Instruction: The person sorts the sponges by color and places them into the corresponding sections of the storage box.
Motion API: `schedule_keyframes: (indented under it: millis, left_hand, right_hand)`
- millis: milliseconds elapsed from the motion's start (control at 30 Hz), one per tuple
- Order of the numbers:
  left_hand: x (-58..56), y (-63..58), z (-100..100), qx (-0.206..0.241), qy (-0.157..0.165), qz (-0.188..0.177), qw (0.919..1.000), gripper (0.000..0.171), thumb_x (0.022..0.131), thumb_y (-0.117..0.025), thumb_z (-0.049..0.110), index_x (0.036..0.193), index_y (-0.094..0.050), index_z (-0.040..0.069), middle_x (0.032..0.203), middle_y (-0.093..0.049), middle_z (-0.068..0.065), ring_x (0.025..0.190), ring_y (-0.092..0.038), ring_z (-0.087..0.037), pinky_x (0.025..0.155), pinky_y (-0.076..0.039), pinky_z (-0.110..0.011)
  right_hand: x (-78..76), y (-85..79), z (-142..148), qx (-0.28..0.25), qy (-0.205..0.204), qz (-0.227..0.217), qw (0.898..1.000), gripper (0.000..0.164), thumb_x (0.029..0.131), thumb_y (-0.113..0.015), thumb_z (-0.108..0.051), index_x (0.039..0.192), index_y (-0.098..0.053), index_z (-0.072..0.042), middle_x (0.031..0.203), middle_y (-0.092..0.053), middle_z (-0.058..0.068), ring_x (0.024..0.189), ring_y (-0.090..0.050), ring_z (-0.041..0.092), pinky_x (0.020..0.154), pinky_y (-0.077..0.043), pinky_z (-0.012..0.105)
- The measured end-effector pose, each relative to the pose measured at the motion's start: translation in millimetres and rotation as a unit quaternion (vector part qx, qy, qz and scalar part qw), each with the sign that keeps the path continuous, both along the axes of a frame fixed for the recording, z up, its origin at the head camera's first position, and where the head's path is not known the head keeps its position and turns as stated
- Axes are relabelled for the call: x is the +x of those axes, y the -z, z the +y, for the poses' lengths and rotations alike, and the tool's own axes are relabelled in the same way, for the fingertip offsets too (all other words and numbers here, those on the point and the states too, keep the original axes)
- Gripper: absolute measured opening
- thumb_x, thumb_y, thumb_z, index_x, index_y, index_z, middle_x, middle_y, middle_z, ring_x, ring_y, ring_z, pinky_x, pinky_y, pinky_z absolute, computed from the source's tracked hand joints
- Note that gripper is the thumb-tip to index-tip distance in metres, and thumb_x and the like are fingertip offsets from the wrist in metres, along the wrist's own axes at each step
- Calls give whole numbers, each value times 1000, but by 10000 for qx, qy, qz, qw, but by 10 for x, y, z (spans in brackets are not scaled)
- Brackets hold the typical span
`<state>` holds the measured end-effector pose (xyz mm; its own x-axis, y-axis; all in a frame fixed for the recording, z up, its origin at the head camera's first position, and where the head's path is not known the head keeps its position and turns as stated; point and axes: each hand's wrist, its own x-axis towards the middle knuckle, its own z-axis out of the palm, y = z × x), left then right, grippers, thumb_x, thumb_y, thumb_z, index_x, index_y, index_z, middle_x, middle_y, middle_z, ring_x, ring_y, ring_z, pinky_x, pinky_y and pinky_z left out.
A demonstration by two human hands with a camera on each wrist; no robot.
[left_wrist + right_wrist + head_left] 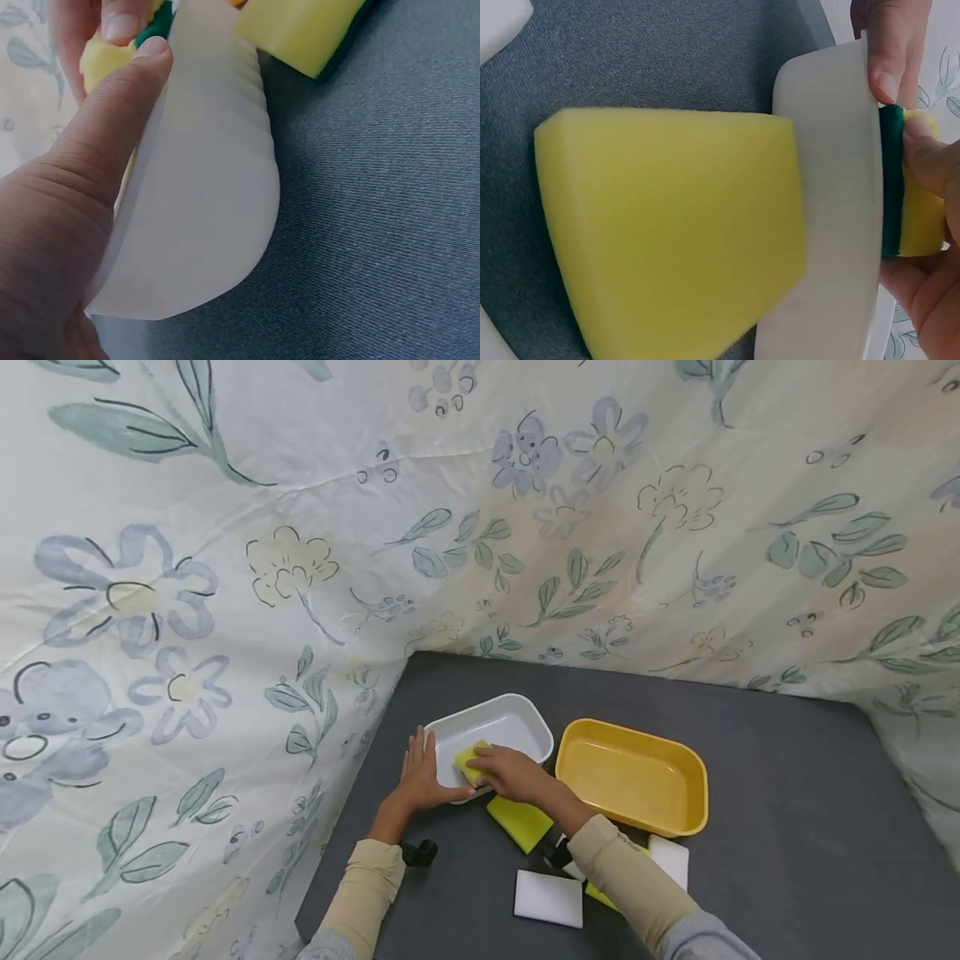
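A white rectangular dish (498,727) sits toward the left of the dark table. My left hand (422,777) rests on its near left corner, fingers straight along the left side and thumb stretched along the near rim. In the left wrist view that thumb (112,112) lies on the rim, while the other fingers are mostly hidden. My right hand (513,774) grips a yellow sponge (922,217) with a green scouring layer. The green layer faces the inside of the dish's near wall, close against the rim. The right thumb presses on the yellow side.
A yellow dish (633,772) stands right of the white one. Just in front of the white dish lies another yellow-and-green sponge (520,822). Nearer me are a white block (548,898) and another white piece (671,860), partly behind my right sleeve. Floral cloth (480,593) hangs behind the table.
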<state>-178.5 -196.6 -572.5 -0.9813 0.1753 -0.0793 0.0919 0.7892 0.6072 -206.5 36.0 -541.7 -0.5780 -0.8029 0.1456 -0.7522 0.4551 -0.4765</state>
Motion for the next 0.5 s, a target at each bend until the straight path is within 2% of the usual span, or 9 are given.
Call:
schedule_keyframes:
  millis: [267,400,500]
  left_hand:
    - [37,28,2,-130,36,199,9997,139,69,-83,62,158,1,-4,164,8,-26,149,7,-45,118,-5,-57]
    - [51,-3,27,-92,-14,269,9996,139,69,-85,61,157,-1,-6,164,8,-25,149,6,-45,118,-6,-57]
    - [52,-44,44,-147,-85,191,9997,140,68,-85,61,157,0,-6,164,8,-24,150,5,-43,119,-6,-55]
  right_hand:
    - [15,42,-62,-245,386,182,9988,31,94,-72,-20,121,-72,-4,122,-66,12,113,-62,26,96,-49,43]
    - [40,86,-85,17,439,-31,9990,28,97,-65,-11,124,-70,-4,129,-63,14,120,-59,28,102,-46,43]
    - [70,125,-106,279,435,-148,9986,29,99,-59,-6,126,-69,-3,135,-60,17,126,-56,30,106,-42,44]
